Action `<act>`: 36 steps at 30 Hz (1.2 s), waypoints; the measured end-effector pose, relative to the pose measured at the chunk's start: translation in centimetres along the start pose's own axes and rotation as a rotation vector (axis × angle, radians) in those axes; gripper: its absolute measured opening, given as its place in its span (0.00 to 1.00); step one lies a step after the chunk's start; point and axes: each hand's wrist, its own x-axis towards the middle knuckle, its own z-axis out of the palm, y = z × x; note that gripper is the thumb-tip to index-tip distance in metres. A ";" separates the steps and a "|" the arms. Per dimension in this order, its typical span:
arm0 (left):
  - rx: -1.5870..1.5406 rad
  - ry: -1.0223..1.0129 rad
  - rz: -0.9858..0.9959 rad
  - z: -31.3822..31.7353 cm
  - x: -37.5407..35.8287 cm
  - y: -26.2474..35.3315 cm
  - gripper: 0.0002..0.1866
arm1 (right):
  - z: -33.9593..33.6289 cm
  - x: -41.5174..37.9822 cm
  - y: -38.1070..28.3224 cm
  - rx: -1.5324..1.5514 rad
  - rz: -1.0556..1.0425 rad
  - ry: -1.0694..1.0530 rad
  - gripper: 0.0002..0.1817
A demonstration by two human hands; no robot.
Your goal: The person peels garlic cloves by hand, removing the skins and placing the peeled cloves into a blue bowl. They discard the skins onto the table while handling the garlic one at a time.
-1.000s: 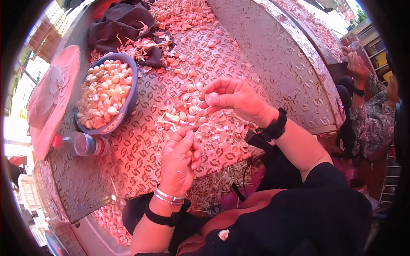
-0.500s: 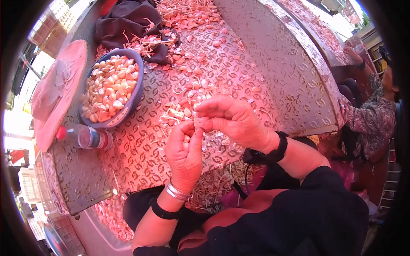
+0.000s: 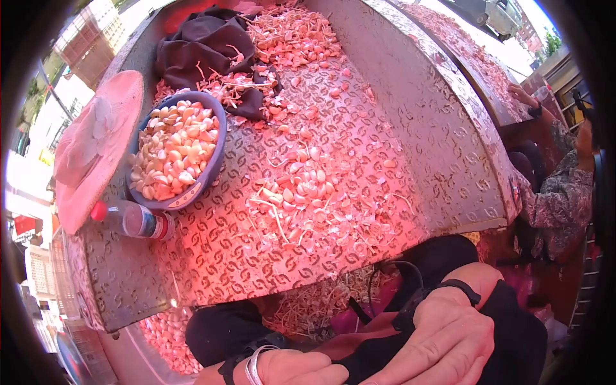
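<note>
My left hand (image 3: 301, 367), with silver bangles on the wrist, is low at the bottom edge over my lap; its fingers are mostly cut off. Beside it, my right hand (image 3: 443, 337) shows its back, the fingers stretched down toward the left hand, with the tips out of view. I see nothing held in either one. Ahead of them on the patterned metal surface (image 3: 224, 256) lies a small pile of garlic cloves (image 3: 308, 183) among papery skins and stalk bits. A blue bowl (image 3: 220, 138) full of peeled cloves (image 3: 176, 151) stands to the left.
A lying bottle with a red cap (image 3: 138, 219) and a pink sun hat (image 3: 96, 151) are at the left edge. Dark cloth (image 3: 199, 48) and heaped garlic skins (image 3: 298, 35) lie at the back. Raised metal side walls (image 3: 423, 109) flank the surface. Another person (image 3: 558, 199) sits at right.
Both hands have drawn back from the garlic pile to my lap. The piece of garlic they held between their fingertips is no longer visible in them. The camera view has shifted slightly.
</note>
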 end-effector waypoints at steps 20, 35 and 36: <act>0.040 -0.203 -0.392 -2.6 -1.3 -0.9 0.20 | -5.0 1.4 -0.9 0.269 0.993 -0.651 0.14; -0.718 0.459 -1.556 0.7 -4.6 -7.2 0.09 | -5.8 -6.5 3.4 -0.171 1.214 -0.710 0.10; -0.692 0.342 -1.513 0.5 -5.2 -7.4 0.08 | -5.9 -7.0 3.4 -0.169 1.152 -0.719 0.11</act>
